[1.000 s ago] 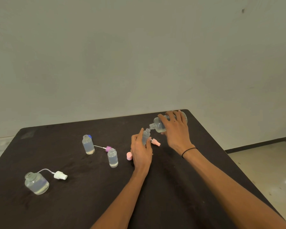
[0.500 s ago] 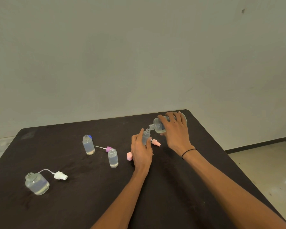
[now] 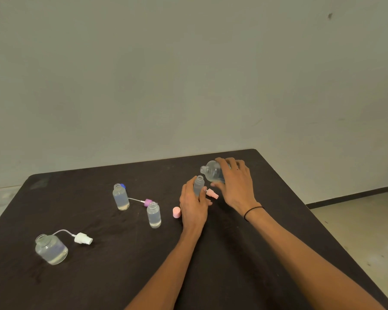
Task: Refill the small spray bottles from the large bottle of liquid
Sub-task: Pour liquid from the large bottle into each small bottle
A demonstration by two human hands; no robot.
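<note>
Your left hand gripped a small spray bottle upright on the dark worktop. Your right hand held the large bottle tilted just above it, mouth just beside the small bottle's opening. A pink cap lay just left of your left hand.

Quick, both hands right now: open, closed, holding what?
Left hand: closed around the small spray bottle, upright, cap off.
Right hand: closed around the large bottle, tipped toward the small one.
</note>
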